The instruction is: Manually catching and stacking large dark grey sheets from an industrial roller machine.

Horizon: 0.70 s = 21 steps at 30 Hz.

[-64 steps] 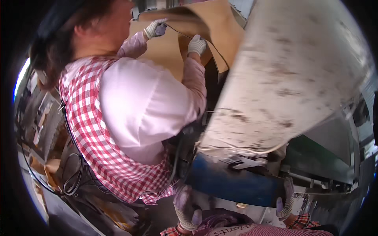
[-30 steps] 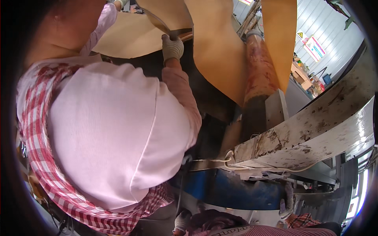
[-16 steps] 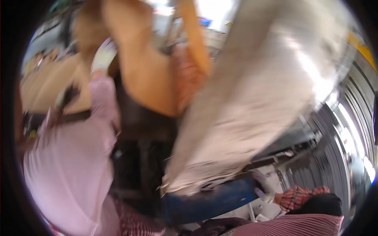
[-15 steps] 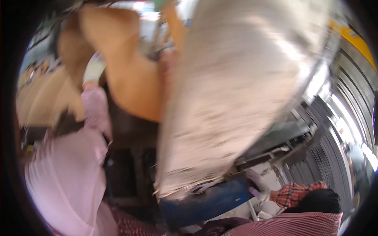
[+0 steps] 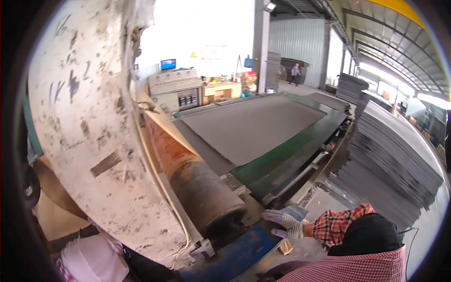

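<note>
Extending near the blue panel [image 5: 235,256], the gloved right hand [image 5: 292,224] is standing wide, thumb well apart; a grey sheet [image 5: 256,124] is lying on the green belt [image 5: 275,170].

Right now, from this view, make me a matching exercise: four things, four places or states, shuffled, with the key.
Things:
1. right hand
2. lit screen
3. large stack of dark sheets
4. big roller

Places or states:
A. right of the green belt
B. beside the stained white machine cover
C. gloved, thumb apart from the fingers
D. just above the control cabinet

Pairs: 1-C, 2-D, 3-A, 4-B
</note>
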### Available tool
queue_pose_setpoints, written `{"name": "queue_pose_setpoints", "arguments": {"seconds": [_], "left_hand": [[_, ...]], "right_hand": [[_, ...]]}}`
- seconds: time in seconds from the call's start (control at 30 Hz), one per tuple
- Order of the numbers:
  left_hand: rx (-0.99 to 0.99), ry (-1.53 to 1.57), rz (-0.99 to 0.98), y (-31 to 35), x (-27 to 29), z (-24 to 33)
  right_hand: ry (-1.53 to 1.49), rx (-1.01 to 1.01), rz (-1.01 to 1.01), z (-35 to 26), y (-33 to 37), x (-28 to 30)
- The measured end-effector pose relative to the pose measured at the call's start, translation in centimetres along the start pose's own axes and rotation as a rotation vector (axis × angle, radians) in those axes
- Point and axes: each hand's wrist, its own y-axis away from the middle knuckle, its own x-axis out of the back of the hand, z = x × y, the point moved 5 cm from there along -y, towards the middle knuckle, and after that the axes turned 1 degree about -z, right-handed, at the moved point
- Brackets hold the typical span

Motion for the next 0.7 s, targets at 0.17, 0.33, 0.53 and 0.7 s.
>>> {"name": "queue_pose_setpoints", "arguments": {"seconds": [0.17,0.33,0.53,0.7], "left_hand": [[0.718,0.667,-0.093,1.3,-1.2,5.1],[0.465,0.416,-0.057,6.1,-3.0,-8.2],[0.623,-0.066,-0.281,8.5,-1.4,-6.1],[-0.039,-0.607,-0.388,12.9,-5.4,-14.4]], "right_hand": [[0.217,0.007,0.069,1.1,1.2,-0.1],[0.068,0.007,0.092,0.4,0.4,-1.9],[0.042,0.037,-0.029,-0.4,0.0,-2.6],[0.027,0.067,-0.072,-1.6,-1.1,-4.0]]}}
